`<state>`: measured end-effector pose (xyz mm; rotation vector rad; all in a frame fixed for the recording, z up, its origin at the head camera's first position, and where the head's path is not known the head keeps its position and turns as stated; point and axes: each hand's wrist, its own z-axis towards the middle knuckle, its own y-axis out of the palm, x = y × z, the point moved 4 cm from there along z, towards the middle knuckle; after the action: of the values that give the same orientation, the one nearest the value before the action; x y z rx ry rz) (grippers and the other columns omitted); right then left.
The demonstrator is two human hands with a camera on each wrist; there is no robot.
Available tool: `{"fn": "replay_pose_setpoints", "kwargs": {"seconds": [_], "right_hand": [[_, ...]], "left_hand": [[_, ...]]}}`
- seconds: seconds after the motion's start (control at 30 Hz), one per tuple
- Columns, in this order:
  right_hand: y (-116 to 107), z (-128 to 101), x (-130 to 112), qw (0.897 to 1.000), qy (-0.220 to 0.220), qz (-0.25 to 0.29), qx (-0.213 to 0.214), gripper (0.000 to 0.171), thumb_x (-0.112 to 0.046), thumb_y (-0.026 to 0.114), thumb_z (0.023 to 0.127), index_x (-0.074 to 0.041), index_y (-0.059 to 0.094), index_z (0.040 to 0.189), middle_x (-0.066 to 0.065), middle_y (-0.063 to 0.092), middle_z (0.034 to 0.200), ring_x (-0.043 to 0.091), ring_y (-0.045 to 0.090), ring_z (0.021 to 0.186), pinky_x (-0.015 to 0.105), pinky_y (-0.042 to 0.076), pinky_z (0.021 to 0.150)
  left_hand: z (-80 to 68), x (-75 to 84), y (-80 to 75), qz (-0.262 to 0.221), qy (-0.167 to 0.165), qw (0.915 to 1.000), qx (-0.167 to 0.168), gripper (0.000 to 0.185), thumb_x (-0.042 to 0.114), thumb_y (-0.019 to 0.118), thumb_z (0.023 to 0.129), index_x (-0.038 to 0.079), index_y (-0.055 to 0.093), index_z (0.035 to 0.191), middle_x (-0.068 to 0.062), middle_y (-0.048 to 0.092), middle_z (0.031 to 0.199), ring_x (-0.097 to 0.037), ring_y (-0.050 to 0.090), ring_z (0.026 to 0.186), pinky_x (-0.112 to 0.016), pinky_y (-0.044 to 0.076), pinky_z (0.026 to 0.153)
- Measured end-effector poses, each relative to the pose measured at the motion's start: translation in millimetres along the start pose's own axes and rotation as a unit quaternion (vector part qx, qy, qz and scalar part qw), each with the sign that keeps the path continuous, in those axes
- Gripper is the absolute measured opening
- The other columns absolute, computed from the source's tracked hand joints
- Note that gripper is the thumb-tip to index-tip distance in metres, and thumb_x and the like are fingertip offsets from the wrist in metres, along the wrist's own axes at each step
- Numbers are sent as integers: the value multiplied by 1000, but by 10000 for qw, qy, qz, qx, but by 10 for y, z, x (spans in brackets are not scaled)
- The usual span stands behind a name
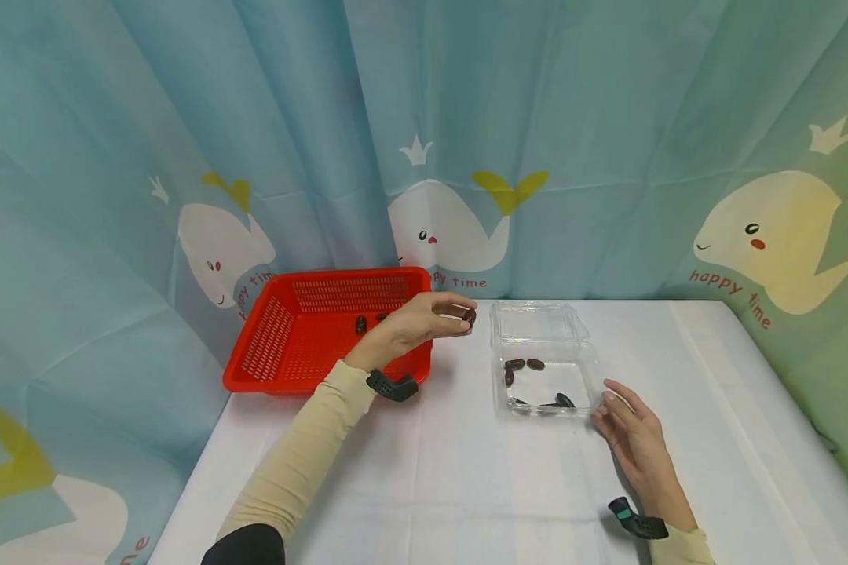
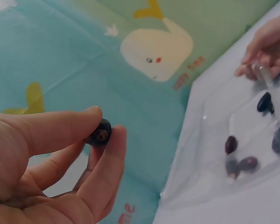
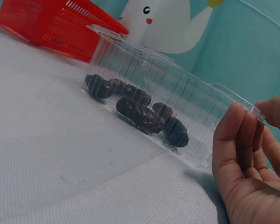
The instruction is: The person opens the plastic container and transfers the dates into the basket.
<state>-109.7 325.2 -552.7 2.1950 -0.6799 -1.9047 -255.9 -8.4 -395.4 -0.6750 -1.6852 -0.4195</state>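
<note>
My left hand (image 1: 424,320) pinches a dark brown date (image 1: 469,317) between thumb and fingers, raised between the red basket and the clear box. The left wrist view shows the brown stem end of that date (image 2: 101,135). With thumb and fingertips, my right hand (image 1: 632,439) grips the near right rim of a clear plastic box (image 1: 583,377), which stands with its lid (image 1: 537,322) folded back. Several dates (image 3: 137,114) lie inside the box, mostly along its left and near sides.
A red slotted basket (image 1: 304,345) stands on the left of the white-covered table (image 1: 495,479), with a few dates (image 1: 361,324) in it, partly behind my left arm. A blue-green curtain (image 1: 593,157) with printed whales hangs behind the table.
</note>
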Motion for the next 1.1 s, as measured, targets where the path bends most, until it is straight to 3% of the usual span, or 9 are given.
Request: {"fn": "replay_pose_setpoints", "kwargs": {"seconds": [0.17,0.37,0.5,0.57,0.67,0.83,1.1], "right_hand": [[1,-2,-7,10000,9,8,-25,34,-11,58,107,-16,54,140,-5,58,109,2,62,88,17,58,78],[-3,-1,-8,10000,24,-1,-47,34,-13,58,107,-17,55,141,-5,59,107,2,62,88,17,58,79],[-9,0,-2,10000,32,-17,-6,33,-13,59,107,-18,55,140,-6,59,107,2,62,88,17,58,79],[-9,1,3,10000,35,-19,-5,34,-12,59,107,-16,54,141,-6,59,106,2,62,88,17,58,79],[-10,2,11,10000,49,24,-2,36,-11,58,107,-14,53,143,-6,59,106,2,62,87,17,58,79],[-13,-3,8,10000,45,8,23,36,-11,58,107,-15,53,142,-6,59,105,2,62,87,17,58,79],[-11,-3,-1,10000,46,11,-7,34,-12,59,107,-17,55,140,-7,60,103,2,62,87,17,58,79]], "left_hand": [[-74,-41,-253,-435,-169,9984,304,44,10,73,97,11,62,139,-12,64,134,-24,68,116,-47,45,119],[-169,-131,-555,-1124,-438,9894,807,48,8,69,99,9,57,146,-3,71,116,-19,70,111,-45,44,120],[-222,-168,-703,-1182,-546,9863,1008,49,11,68,101,11,56,148,-6,69,129,-20,70,116,-35,52,112],[-241,-181,-769,-1214,-551,9854,1056,50,11,68,101,10,54,149,-11,63,141,-23,68,121,-37,52,113],[-250,-210,-865,-1179,-588,9847,1140,51,12,67,102,9,52,151,-16,54,152,-24,67,124,-44,45,119],[-255,-319,-1038,-1244,-730,9819,1231,54,14,65,103,10,48,155,-11,51,155,-17,67,121,-51,29,128],[-210,-589,-1292,-2030,-1147,9616,1447,58,11,60,106,12,41,160,-9,40,166,-20,59,130,-42,32,126]]}}
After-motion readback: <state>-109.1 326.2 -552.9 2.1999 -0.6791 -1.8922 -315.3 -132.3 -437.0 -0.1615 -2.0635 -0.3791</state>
